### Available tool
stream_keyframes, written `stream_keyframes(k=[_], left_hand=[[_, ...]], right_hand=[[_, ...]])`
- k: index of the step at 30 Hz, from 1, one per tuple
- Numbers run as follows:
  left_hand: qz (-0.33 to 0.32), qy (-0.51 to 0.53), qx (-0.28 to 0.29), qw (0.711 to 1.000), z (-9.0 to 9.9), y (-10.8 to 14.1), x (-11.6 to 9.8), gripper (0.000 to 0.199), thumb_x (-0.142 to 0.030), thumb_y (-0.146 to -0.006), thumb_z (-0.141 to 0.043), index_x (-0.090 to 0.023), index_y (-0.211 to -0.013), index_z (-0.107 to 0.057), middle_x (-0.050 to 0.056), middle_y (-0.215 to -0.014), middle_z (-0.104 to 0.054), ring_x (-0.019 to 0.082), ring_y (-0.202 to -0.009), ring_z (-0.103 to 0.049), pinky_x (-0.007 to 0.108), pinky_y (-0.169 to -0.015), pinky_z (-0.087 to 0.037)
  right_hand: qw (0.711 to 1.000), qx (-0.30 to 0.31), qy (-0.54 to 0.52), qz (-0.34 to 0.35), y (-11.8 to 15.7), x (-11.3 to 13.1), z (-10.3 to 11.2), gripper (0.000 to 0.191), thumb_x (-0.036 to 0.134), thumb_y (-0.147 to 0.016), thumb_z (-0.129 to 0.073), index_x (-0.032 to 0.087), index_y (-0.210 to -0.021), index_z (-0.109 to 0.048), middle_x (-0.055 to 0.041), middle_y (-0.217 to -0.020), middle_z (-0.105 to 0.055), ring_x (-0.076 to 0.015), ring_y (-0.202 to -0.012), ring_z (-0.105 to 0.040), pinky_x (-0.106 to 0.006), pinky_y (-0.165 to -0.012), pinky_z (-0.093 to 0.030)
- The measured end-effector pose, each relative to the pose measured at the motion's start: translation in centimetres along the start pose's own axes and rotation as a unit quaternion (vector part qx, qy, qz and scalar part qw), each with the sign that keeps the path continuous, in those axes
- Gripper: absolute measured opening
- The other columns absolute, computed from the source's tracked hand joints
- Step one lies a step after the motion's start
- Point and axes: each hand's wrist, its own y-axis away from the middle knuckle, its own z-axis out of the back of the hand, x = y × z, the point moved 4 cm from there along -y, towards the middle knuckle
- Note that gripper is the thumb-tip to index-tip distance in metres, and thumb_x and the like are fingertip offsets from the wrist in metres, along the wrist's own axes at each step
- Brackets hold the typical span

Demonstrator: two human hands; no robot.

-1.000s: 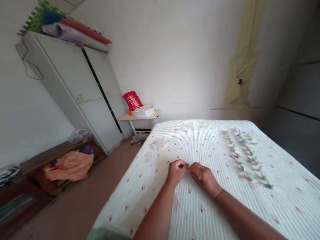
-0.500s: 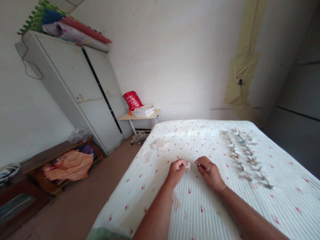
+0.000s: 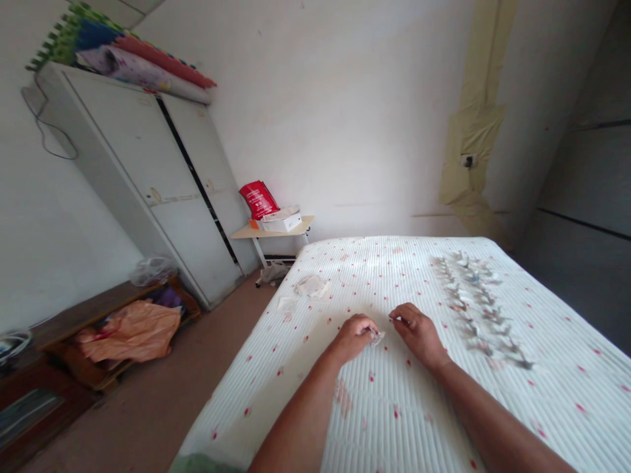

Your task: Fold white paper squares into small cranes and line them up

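My left hand is closed on a small folded paper piece, held just above the bed. A short gap to the right, my right hand has its thumb and index finger pinched together; whatever is between them is too small to make out. Several small folded paper figures stand in rows on the bed, right of my right hand. Toward the left edge of the bed lies a stack of paper squares, with a printed sheet beside it.
The bed has a white striped, red-dotted cover. Beyond its far left corner, a small table bears a red bag and a white box. A cabinet and a low wooden unit stand at the left.
My left hand has turned and moved slightly right, with the paper piece now lower beneath its fingers. My right hand has shifted slightly up and right. The view has turned a little.
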Motion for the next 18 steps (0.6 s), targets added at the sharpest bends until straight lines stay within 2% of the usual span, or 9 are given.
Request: stream_keyframes(k=[6,18], left_hand=[[-0.061,-0.095,0.048,0.992,-0.63,-0.89,-0.13,0.022,-0.007,-0.067,-0.046,-0.017,-0.072,-0.065,0.001,-0.080,-0.059,0.014,-0.087,-0.051,0.023,-0.082,-0.037],[-0.055,-0.092,0.032,0.994,-0.67,-0.86,-0.37,0.026,-0.008,-0.067,-0.046,-0.018,-0.080,-0.066,0.001,-0.084,-0.059,0.014,-0.088,-0.052,0.025,-0.083,-0.038]], right_hand=[[1.000,0.008,0.004,-0.017,0.23,-0.62,-0.20,0.017,0.017,-0.074,-0.042,0.019,-0.074,-0.058,-0.0032,-0.075,-0.057,-0.0133,-0.064,-0.055,-0.026,-0.061,-0.044],[0.999,0.026,0.001,-0.025,0.44,-0.85,-0.52,0.018,0.016,-0.072,-0.041,0.019,-0.071,-0.059,-0.0030,-0.074,-0.058,-0.0141,-0.067,-0.057,-0.027,-0.063,-0.044]])
